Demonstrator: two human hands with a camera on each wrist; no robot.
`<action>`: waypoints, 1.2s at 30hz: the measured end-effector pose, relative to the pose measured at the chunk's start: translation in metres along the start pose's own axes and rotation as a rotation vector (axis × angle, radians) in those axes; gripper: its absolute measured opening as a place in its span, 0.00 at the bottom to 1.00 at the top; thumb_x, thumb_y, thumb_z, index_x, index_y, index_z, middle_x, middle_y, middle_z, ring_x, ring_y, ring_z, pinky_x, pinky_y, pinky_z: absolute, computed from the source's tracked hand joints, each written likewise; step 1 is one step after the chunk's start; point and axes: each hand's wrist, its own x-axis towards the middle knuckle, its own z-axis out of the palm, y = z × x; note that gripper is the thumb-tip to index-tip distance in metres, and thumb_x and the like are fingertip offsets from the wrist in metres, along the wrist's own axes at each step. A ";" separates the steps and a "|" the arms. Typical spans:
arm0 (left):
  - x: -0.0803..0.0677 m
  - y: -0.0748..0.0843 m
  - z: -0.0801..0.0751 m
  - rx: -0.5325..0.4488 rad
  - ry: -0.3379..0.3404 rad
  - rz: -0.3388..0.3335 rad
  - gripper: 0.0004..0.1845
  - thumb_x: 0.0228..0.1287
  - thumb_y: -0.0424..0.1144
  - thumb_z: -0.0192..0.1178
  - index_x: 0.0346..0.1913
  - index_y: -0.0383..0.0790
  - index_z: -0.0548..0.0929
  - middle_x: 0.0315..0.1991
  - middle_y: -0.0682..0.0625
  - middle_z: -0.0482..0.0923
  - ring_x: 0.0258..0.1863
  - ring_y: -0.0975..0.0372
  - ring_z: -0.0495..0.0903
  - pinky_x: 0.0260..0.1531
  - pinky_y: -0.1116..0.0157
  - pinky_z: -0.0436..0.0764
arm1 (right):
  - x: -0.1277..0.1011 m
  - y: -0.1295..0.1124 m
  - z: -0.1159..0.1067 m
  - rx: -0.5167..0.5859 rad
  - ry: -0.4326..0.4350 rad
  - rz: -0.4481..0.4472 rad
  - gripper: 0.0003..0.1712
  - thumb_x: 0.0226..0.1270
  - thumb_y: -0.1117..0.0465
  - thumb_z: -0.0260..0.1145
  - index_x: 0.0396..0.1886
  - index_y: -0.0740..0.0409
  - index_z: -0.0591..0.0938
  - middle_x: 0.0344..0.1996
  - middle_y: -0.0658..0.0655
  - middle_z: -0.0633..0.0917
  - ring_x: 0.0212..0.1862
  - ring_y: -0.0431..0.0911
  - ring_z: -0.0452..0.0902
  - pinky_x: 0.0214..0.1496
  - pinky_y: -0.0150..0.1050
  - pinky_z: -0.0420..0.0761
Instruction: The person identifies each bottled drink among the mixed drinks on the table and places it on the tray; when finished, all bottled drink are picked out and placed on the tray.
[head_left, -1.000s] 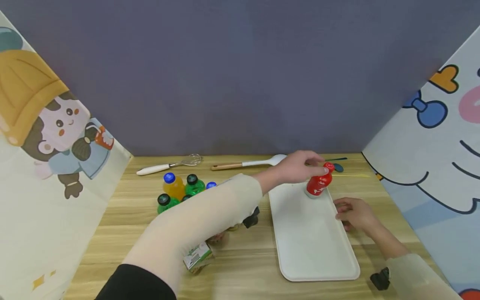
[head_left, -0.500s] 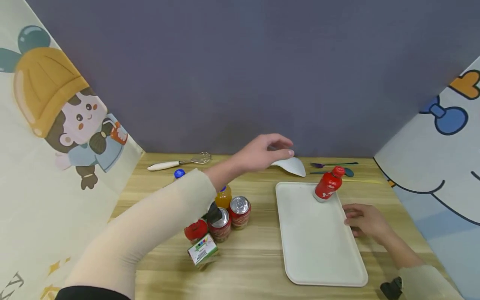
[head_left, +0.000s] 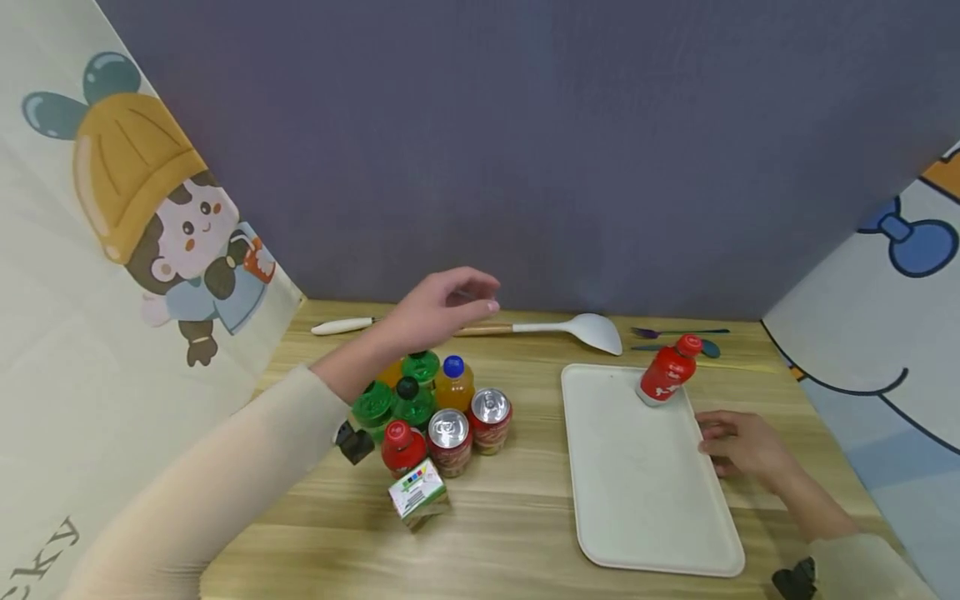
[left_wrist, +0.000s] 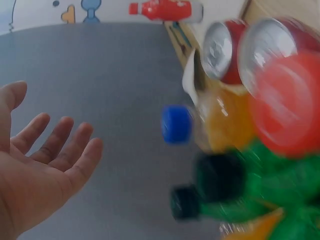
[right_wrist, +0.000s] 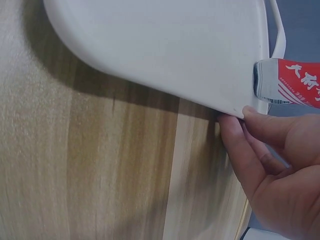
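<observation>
Left hand over the drinks cluster, right hand steadying the tray.
Left hand (head_left: pixel 442 307) hovers empty, fingers relaxed, above the bottles and cans (head_left: pixel 427 412). Red bottle (head_left: pixel 667 371) stands on the tray's (head_left: pixel 645 483) far corner; right hand (head_left: pixel 742 446) has fingertips on the tray's right edge, holding nothing. Looks like between pickups: next move calls for lowering onto one drink and closing round it.

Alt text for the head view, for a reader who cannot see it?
A left hand hovers open above clustered bottles and cans on a wooden table. The right hand touches the edge of a white tray holding one red bottle.
</observation>
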 end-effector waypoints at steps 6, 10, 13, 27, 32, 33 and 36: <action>-0.031 -0.028 -0.020 0.029 0.053 -0.016 0.19 0.76 0.46 0.60 0.64 0.46 0.79 0.57 0.50 0.81 0.58 0.55 0.81 0.60 0.52 0.80 | 0.001 0.003 0.001 0.013 0.000 0.025 0.35 0.68 0.65 0.72 0.70 0.73 0.70 0.52 0.72 0.82 0.39 0.47 0.84 0.37 0.43 0.89; -0.050 -0.045 -0.032 0.056 0.096 -0.049 0.19 0.75 0.47 0.61 0.63 0.46 0.79 0.58 0.50 0.81 0.58 0.55 0.80 0.61 0.50 0.79 | 0.002 0.006 -0.001 0.023 -0.006 0.011 0.35 0.69 0.65 0.71 0.70 0.73 0.69 0.52 0.72 0.81 0.40 0.47 0.84 0.37 0.43 0.89; -0.064 -0.056 -0.038 0.074 0.130 -0.071 0.20 0.75 0.47 0.61 0.64 0.45 0.79 0.59 0.48 0.81 0.59 0.54 0.79 0.60 0.50 0.80 | 0.002 0.006 -0.002 0.025 -0.010 0.015 0.35 0.69 0.65 0.70 0.71 0.73 0.68 0.53 0.72 0.80 0.41 0.47 0.84 0.38 0.43 0.89; -0.113 -0.102 -0.040 0.035 0.194 -0.177 0.24 0.73 0.45 0.65 0.65 0.35 0.78 0.62 0.39 0.79 0.61 0.47 0.79 0.55 0.52 0.83 | -0.001 0.005 -0.005 0.035 -0.015 0.041 0.36 0.69 0.66 0.70 0.72 0.74 0.67 0.54 0.74 0.80 0.40 0.46 0.84 0.38 0.44 0.89; -0.125 -0.116 -0.036 0.057 0.187 -0.197 0.26 0.71 0.46 0.67 0.65 0.34 0.77 0.63 0.39 0.79 0.61 0.45 0.79 0.56 0.49 0.83 | -0.001 0.003 -0.004 0.022 -0.011 0.038 0.37 0.68 0.66 0.71 0.72 0.73 0.67 0.54 0.74 0.80 0.40 0.46 0.85 0.38 0.43 0.89; -0.127 -0.119 -0.035 0.059 0.185 -0.203 0.26 0.70 0.46 0.67 0.65 0.34 0.77 0.63 0.39 0.79 0.61 0.45 0.78 0.56 0.49 0.83 | -0.001 0.002 -0.003 0.019 -0.012 0.037 0.36 0.68 0.66 0.71 0.72 0.73 0.67 0.54 0.74 0.80 0.40 0.46 0.85 0.38 0.43 0.89; -0.133 -0.126 -0.033 0.060 0.177 -0.215 0.26 0.69 0.45 0.68 0.64 0.35 0.77 0.61 0.40 0.80 0.62 0.44 0.78 0.56 0.48 0.82 | 0.000 0.001 -0.001 0.010 -0.013 0.035 0.36 0.68 0.66 0.71 0.72 0.73 0.68 0.54 0.74 0.80 0.40 0.46 0.85 0.37 0.43 0.89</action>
